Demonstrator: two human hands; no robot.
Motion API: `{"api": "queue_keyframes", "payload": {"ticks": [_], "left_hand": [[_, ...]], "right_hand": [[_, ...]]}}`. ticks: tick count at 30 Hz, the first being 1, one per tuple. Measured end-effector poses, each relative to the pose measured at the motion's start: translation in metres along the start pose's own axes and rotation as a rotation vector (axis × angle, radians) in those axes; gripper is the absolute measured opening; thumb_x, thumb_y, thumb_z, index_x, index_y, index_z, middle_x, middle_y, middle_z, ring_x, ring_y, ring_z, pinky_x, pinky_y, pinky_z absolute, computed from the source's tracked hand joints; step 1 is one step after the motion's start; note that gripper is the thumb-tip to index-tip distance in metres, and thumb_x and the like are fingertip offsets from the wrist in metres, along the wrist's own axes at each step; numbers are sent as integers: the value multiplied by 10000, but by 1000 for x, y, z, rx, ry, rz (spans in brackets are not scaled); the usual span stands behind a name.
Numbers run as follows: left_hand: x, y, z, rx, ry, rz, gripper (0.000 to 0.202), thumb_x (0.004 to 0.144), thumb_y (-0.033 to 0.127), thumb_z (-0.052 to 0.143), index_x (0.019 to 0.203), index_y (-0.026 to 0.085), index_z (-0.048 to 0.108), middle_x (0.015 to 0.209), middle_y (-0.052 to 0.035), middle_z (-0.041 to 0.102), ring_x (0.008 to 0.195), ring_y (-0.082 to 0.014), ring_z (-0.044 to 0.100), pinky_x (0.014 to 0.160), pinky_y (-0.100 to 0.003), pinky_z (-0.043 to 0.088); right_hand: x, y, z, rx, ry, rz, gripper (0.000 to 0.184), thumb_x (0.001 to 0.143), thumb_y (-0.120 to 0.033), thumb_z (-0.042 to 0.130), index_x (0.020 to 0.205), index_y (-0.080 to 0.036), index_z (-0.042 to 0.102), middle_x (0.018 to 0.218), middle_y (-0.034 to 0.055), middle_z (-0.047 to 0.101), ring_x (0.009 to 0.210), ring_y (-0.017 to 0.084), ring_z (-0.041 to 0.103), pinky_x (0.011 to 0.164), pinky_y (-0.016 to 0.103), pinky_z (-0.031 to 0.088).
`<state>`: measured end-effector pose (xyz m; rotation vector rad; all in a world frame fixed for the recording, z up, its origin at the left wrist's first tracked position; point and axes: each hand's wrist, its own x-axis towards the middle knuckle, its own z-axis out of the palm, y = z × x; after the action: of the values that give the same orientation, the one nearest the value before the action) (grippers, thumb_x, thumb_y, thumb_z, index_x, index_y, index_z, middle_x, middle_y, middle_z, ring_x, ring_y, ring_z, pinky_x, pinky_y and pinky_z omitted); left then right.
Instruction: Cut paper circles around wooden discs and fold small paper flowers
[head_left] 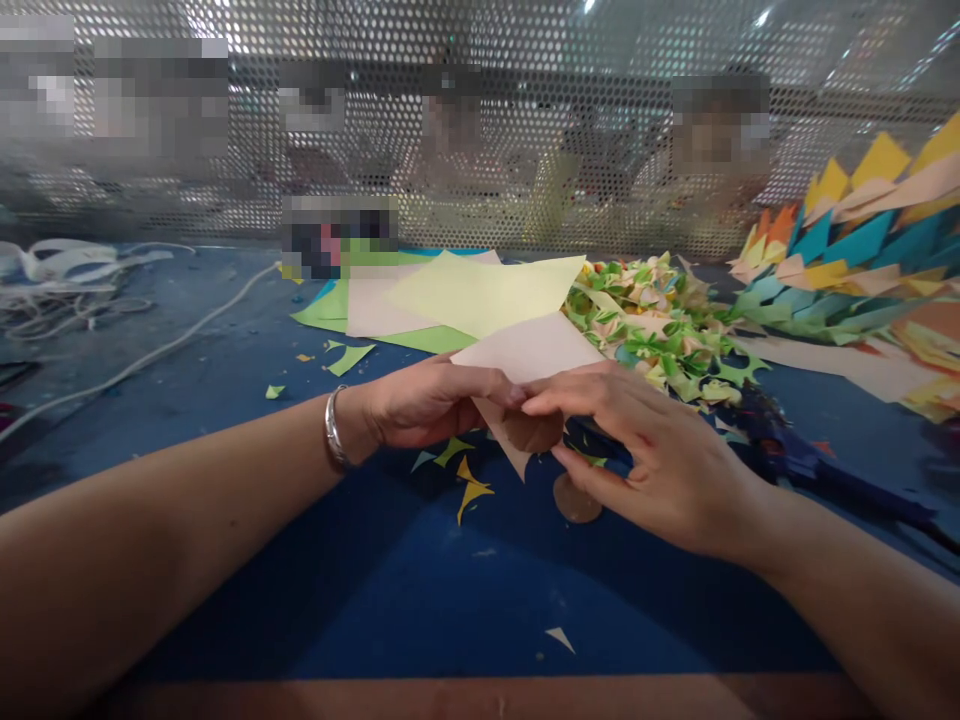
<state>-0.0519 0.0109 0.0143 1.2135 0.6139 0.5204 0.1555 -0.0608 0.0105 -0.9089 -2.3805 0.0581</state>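
Note:
My left hand (431, 400), with a silver bangle at the wrist, is closed on a pale pink sheet of paper (536, 345), thumb on top and the other fingers largely hidden. A round brown disc (531, 430) lies against the lower part of this sheet. My right hand (660, 455) pinches the disc's right side between thumb and fingers. Just below the right fingertips, a second brown disc (577, 498) rests on the blue table (420, 610). Small yellow and green paper scraps (471, 490) are scattered under my hands.
Behind my hands lie large yellow (487, 290) and green paper sheets (322, 305). A pile of cut paper pieces (652, 320) and a layered, pointed paper construction (862, 230) stand right. A dark purple tool (847, 485) lies beside my right arm. A white cable (180, 345) crosses the left; perforated metal (510, 140) rises behind.

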Motion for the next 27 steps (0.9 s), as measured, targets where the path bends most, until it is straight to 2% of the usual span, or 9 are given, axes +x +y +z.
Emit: {"api": "queue_keyframes", "payload": {"ticks": [4, 6, 11, 14, 17, 20, 23, 27], "left_hand": [[-1, 0, 3, 102, -110, 23, 74, 681, 179, 689, 739, 164, 733, 744, -61, 725, 756, -213, 669, 729, -318, 539], [-2, -1, 5, 142, -121, 35, 133, 711, 185, 689, 829, 153, 741, 820, -76, 738, 812, -225, 683, 745, -324, 544], [-1, -4, 8, 85, 15, 158, 217, 726, 124, 710, 939, 164, 729, 904, -50, 732, 879, -194, 677, 787, -300, 544], [2, -4, 8, 61, 41, 214, 232, 750, 78, 694, 969, 149, 716, 954, -52, 727, 904, -178, 671, 824, -287, 539], [4, -5, 9, 34, 89, 242, 259, 763, 76, 695, 1011, 151, 703, 1021, -68, 730, 988, -201, 670, 896, -315, 534], [5, -7, 9, -10, 122, 266, 329, 746, 91, 728, 1063, 170, 689, 1056, -63, 729, 1006, -208, 673, 896, -328, 543], [6, -11, 9, -45, 142, 307, 370, 710, 115, 771, 1068, 175, 694, 1064, -57, 734, 998, -210, 677, 892, -332, 542], [5, -12, 12, 8, 184, 317, 283, 720, 146, 772, 999, 144, 722, 1013, -72, 749, 971, -221, 685, 896, -351, 531]], "right_hand": [[-1, -1, 0, 2, -10, 4, 423, 872, -71, 542, 1255, -248, 529, 1241, 67, 682, 1157, 223, 626, 980, 401, 517], [0, -2, 0, 2, 1, -1, 426, 871, -61, 542, 1259, -237, 529, 1251, 69, 678, 1167, 214, 622, 1000, 391, 507], [1, 1, 0, -60, 144, 32, 357, 886, -107, 569, 1225, -219, 560, 1229, 100, 669, 1188, 242, 607, 1027, 424, 484], [-1, 4, -1, -58, 259, 162, 263, 887, -149, 598, 1141, -213, 607, 1088, 82, 687, 989, 222, 669, 885, 376, 544], [-4, 6, -2, 0, 329, 319, 143, 897, -188, 611, 1032, -211, 649, 935, 35, 698, 768, 164, 665, 742, 314, 552], [-5, 6, -2, 44, 332, 393, 76, 915, -237, 610, 952, -214, 673, 834, 12, 698, 707, 142, 646, 647, 271, 532], [-4, 6, 0, 78, 314, 398, 105, 912, -258, 624, 990, -205, 670, 841, 14, 704, 721, 136, 655, 644, 258, 533], [-2, 5, 3, 17, 305, 313, 233, 863, -259, 690, 1079, -182, 645, 904, 37, 693, 757, 149, 658, 720, 289, 554]]}}
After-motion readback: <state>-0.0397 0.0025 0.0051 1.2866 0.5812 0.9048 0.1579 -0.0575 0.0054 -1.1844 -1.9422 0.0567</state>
